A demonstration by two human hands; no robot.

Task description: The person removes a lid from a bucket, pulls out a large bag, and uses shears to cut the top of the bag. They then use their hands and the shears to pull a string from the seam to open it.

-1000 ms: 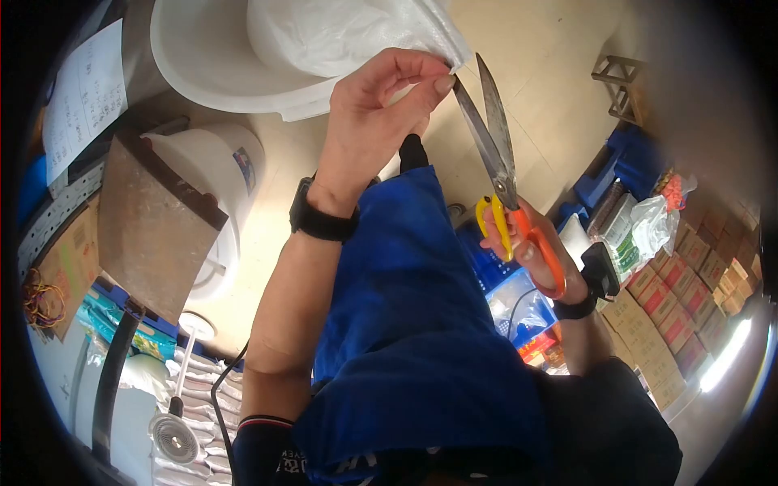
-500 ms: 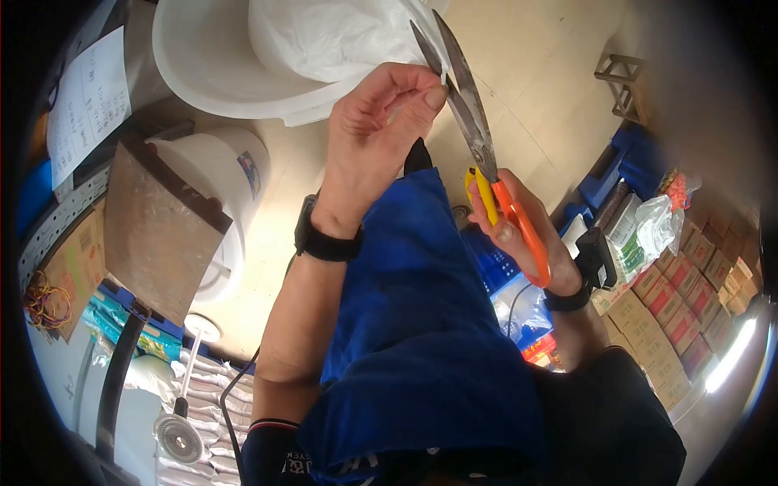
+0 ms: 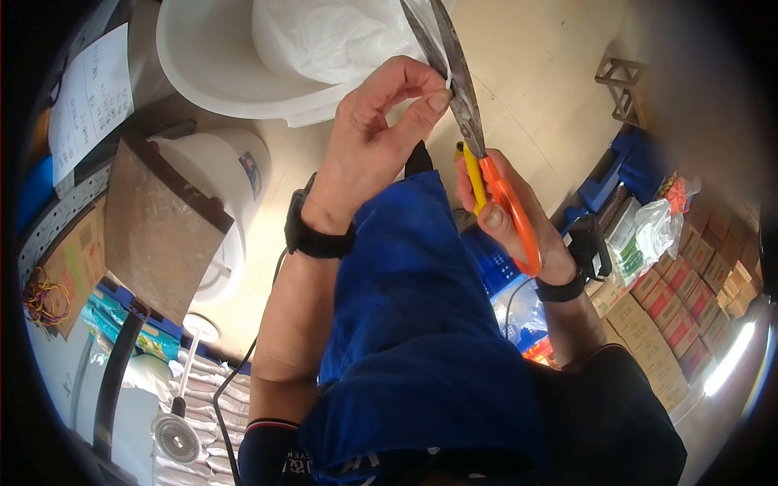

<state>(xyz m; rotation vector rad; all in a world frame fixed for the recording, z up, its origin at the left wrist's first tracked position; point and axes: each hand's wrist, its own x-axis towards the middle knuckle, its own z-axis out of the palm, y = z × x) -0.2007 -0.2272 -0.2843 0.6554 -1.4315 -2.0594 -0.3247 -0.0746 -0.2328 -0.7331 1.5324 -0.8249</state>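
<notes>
My left hand (image 3: pixel 377 134) is closed, thumb and forefinger pinching a small gathered bit of the white plastic bag (image 3: pixel 332 36). The bag sits in a large white tub (image 3: pixel 203 85) at the top of the view. My right hand (image 3: pixel 541 219) grips a pair of large scissors (image 3: pixel 468 109) by its orange and yellow handles. Its dark blades are parted and point up and left, with the pinched bit lying between them, close to the pivot. The blade tips run to the top edge of the view.
A white lidded bucket (image 3: pixel 251 146) and a rusty metal plate (image 3: pixel 158 231) stand at the left, below a handwritten sheet (image 3: pixel 93 101). At the right are a small stool (image 3: pixel 622 89), blue crates (image 3: pixel 616 174) and stacked cartons (image 3: pixel 664 308). A blue apron (image 3: pixel 405 324) covers my front.
My right hand has pushed the scissors upward and slightly left, so the pinched bit lies nearer the pivot. My left hand has shifted only slightly and keeps its pinch.
</notes>
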